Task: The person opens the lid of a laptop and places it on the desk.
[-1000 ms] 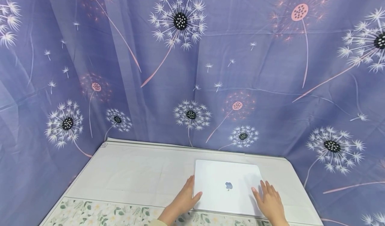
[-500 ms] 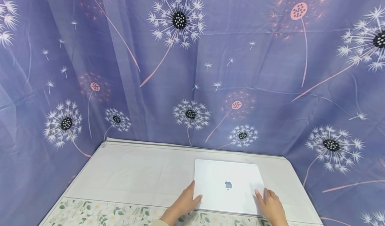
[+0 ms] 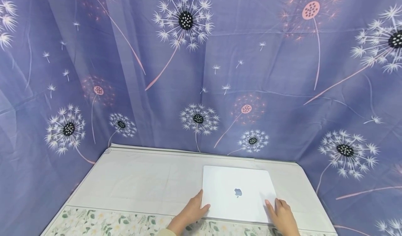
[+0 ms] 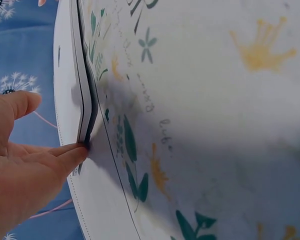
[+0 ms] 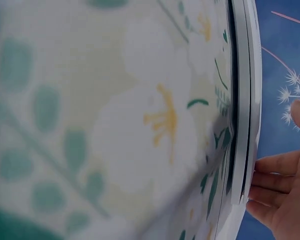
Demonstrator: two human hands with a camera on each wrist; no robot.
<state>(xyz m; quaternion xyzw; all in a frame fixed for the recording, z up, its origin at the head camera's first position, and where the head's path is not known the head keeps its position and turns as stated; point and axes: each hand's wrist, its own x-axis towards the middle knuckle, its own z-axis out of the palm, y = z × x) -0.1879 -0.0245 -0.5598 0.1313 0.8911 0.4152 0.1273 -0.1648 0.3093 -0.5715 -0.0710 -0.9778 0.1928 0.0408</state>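
A closed silver laptop (image 3: 226, 180) with an apple logo on its lid lies flat on the white table cover. At its left edge, my left hand (image 3: 192, 211) touches the side with the fingertips. In the left wrist view, the thumb (image 4: 26, 104) stands raised, apart from the lid, while the fingers reach the laptop's corner. Over on the right edge, my right hand (image 3: 284, 215) has its fingers against the side, and its thumb is above the lid. The right wrist view shows those fingers (image 5: 272, 180) touching the laptop's edge (image 5: 244, 100), with the thumb lifted away.
White covering (image 3: 141, 180) spreads across the table, with a floral-print strip (image 3: 103, 222) along the near side, partly under the laptop's front. A purple dandelion-print curtain (image 3: 163, 107) hangs behind the table and at both sides.
My right hand has drawn slightly nearer, its fingers now lower along the laptop's right edge and more bent. My left hand has slid a little nearer along the left edge. The laptop stays in place.
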